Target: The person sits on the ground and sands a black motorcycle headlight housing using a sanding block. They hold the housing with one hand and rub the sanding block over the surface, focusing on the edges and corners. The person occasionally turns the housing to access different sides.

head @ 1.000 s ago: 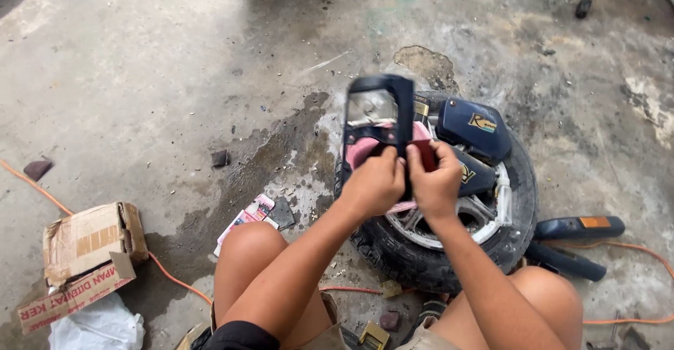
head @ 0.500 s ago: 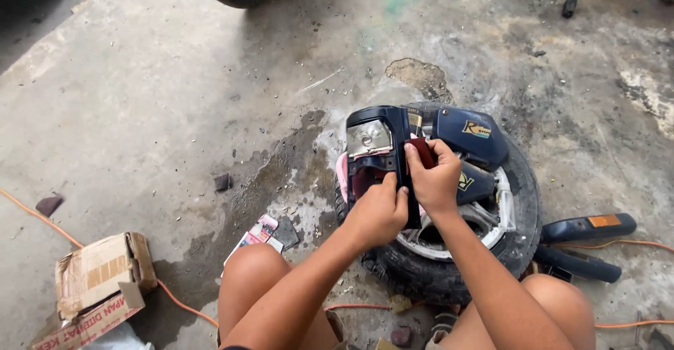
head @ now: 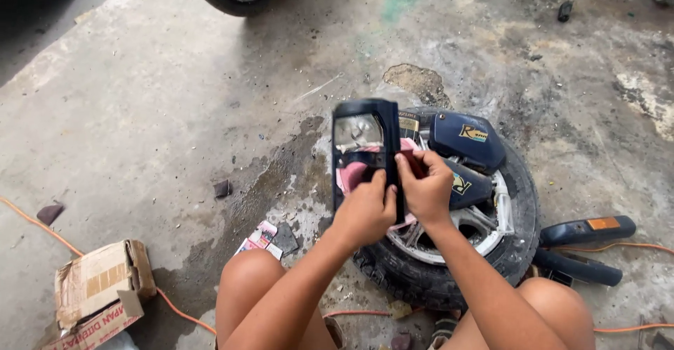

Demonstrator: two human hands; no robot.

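A dark blue panel is held upright above a tyre, gripped from both sides. The left hand is closed around its near end, thumb up against the right edge; the right hand is pinched on the right edge just beside it. The panel's long axis runs near to far, with the far end tipped up and its open back turned to the camera. It is a rigid, glossy plastic frame, rectangular, with a clear lens set in the far half. A pink cloth shows through the lower opening. Two more blue plastic covers lie on the wheel, right of the hands. The concrete floor is rough and stained.
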